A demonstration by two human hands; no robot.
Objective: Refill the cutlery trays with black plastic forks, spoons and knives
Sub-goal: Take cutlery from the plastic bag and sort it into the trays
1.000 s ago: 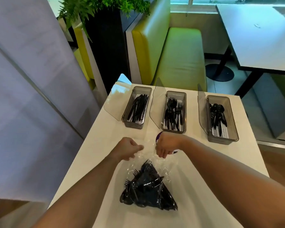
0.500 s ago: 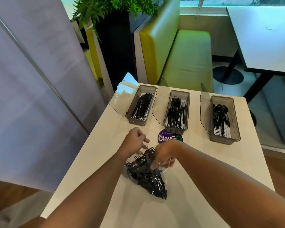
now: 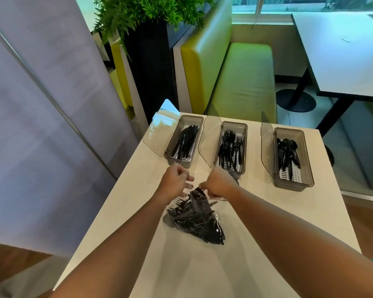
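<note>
A clear plastic bag of black forks (image 3: pixel 197 219) lies on the white table (image 3: pixel 127 203) in front of me. My left hand (image 3: pixel 175 182) pinches the bag's open top on the left side. My right hand (image 3: pixel 219 182) grips the bag's top on the right, fingers curled down. Three grey trays with open clear lids stand across the far side: the knife tray (image 3: pixel 184 143), the fork tray (image 3: pixel 232 147) and the spoon tray (image 3: pixel 291 158). Each holds some black cutlery.
A green bench (image 3: pixel 243 78) and a planter with a fern (image 3: pixel 146 16) stand behind the table. Another table (image 3: pixel 342 50) is at the far right. A grey partition (image 3: pixel 41 104) runs along the left. A dark sticker is partly hidden behind my right hand.
Both hands moved slightly away from me along the bag's top, my right hand now covering the round sticker. The bag of forks stretched out towards me on the table.
</note>
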